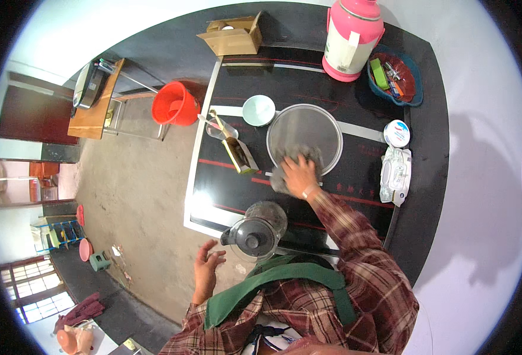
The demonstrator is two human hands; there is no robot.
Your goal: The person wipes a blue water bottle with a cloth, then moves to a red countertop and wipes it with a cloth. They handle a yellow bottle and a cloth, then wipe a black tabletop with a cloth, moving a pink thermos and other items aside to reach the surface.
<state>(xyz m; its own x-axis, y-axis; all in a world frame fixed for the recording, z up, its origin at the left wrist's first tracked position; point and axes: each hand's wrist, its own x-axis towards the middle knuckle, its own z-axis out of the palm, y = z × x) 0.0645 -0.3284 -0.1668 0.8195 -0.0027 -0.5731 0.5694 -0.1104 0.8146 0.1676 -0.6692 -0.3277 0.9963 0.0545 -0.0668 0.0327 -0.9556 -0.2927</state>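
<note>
My right hand [300, 176] presses a grey cloth [281, 179] onto the near edge of a round metal tray [306, 131] with a pale rim. My left hand [208, 270] is raised off the table's near left corner, fingers apart, holding nothing. Just right of it stands a clear jug [267, 217] with a dark lid [253, 238]. A pale bowl [259, 110] touches or nearly touches the tray's far left edge. Left of the tray are a clear cup [225, 129] with toothbrushes and an open narrow box [240, 155].
On the black table [354, 171] are a pink vacuum flask [352, 42], a blue basket [414, 95] of small items, a round white tub [396, 133] and a wipes pack [395, 175]. A cardboard box [236, 42] sits at the back. A red bucket [175, 104] stands beyond the left edge.
</note>
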